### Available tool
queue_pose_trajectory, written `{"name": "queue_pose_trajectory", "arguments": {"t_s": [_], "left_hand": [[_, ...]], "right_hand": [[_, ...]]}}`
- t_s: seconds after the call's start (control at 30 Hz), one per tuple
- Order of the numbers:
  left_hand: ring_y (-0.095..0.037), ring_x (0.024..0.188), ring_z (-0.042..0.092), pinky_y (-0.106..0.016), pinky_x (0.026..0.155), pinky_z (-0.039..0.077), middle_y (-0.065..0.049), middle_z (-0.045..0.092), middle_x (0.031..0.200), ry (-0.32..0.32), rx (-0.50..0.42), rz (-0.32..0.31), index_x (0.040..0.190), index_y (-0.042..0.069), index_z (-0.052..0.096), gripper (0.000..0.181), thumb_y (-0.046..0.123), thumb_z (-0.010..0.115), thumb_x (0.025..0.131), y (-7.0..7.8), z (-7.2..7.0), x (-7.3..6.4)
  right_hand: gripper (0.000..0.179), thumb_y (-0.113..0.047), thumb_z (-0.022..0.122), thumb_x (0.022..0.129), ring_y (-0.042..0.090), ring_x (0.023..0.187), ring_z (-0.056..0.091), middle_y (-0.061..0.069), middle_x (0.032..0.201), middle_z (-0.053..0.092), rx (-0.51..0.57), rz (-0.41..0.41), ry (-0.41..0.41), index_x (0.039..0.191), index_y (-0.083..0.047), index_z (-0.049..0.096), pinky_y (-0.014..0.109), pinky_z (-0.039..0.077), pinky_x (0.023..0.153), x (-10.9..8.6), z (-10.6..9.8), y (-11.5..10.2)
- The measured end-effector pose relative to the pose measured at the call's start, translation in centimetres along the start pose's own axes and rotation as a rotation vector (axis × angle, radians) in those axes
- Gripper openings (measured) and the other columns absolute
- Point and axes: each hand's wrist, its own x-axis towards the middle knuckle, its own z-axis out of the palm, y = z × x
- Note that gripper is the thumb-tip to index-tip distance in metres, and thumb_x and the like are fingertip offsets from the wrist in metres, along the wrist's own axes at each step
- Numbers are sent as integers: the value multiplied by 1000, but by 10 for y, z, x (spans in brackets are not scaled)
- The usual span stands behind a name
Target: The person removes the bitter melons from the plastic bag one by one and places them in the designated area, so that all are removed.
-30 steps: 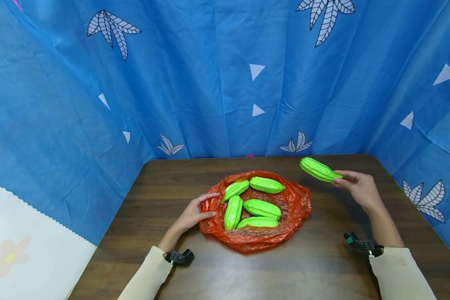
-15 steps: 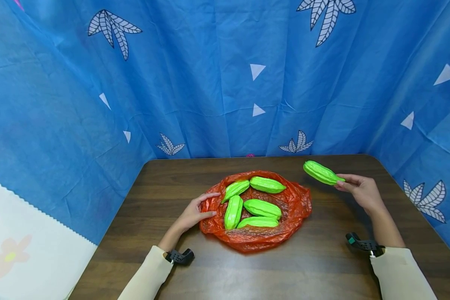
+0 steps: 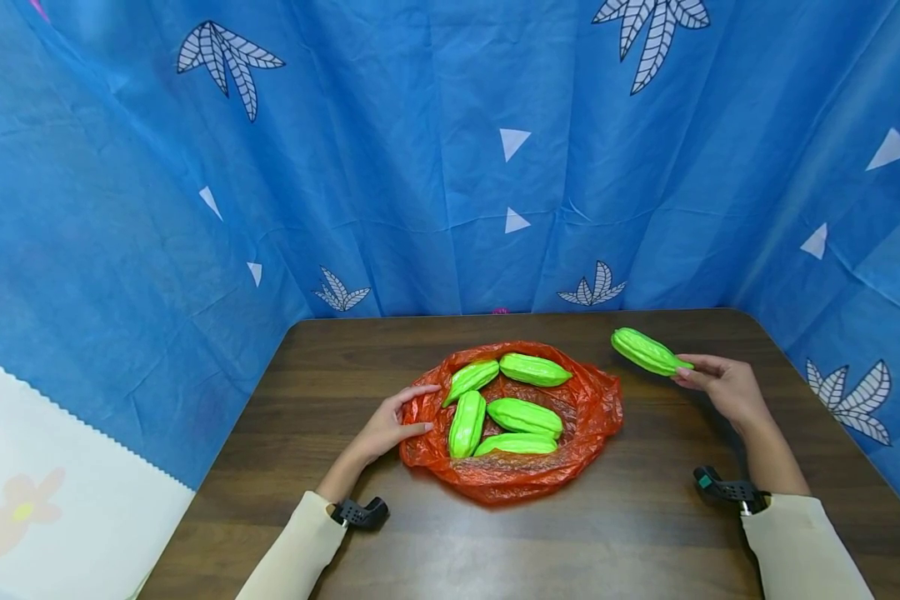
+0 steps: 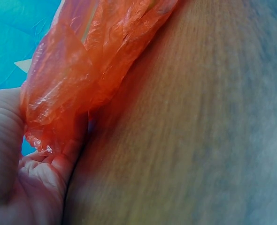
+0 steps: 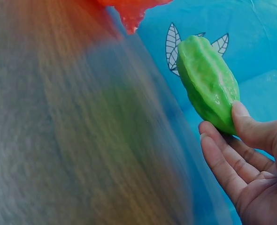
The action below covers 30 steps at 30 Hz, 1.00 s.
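On the table lies a red plastic bag (image 3: 598,400), its mouth spread wide, with several bright green, ridged bitter melons (image 3: 525,417) inside. My left hand (image 3: 384,423) holds the bag's left side, thumb and fingers on either side of the plastic; in the left wrist view, the crumpled bag (image 4: 82,70) sits between thumb and fingers, some fingertips hidden. To the right of the bag, my right hand (image 3: 723,387) pinches another bitter melon (image 3: 648,351) by its narrow end, above the table. The right wrist view shows the thumb and fingertips at the lower end of this melon (image 5: 206,82).
A dark wood-grain table (image 3: 555,542) carries the bag. Blue patterned cloth (image 3: 450,167) hangs behind and along both sides, close to the table's edges. Black wrist straps (image 3: 727,489) sit at both sleeves.
My right hand has moved slightly nearer and to the right, lowering the bitter melon a little. The left hand and the bag have stayed in place.
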Motion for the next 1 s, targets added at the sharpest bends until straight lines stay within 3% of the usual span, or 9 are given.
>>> {"name": "queue_pose_trajectory", "arguments": {"t_s": [0.3, 0.63, 1.0], "left_hand": [[-31, 119, 62, -37, 89, 58, -13, 42, 153, -1, -4, -2, 149, 19, 52, 61, 7, 73, 93, -1, 0, 0], [-33, 116, 63, -39, 87, 59, -17, 44, 151, -13, -39, 5, 150, 15, 49, 63, 3, 73, 93, -1, 1, -1], [-31, 116, 63, -38, 87, 59, -17, 44, 151, -11, -38, 8, 151, 15, 49, 64, 2, 72, 93, -1, 0, -1]], "right_hand": [[43, -16, 59, 104, 0, 83, 70, -19, 95, 63, -3, 43, -18, 133, 16, 56, 19, 58, 74, 0, -1, 6], [42, -11, 59, 103, 2, 83, 71, -23, 93, 66, 68, 12, -33, 131, 20, 53, 21, 59, 74, -2, -2, 13], [44, -15, 61, 103, 2, 84, 71, -21, 93, 66, 78, 41, -36, 131, 18, 55, 20, 58, 74, -1, -3, 12]]}}
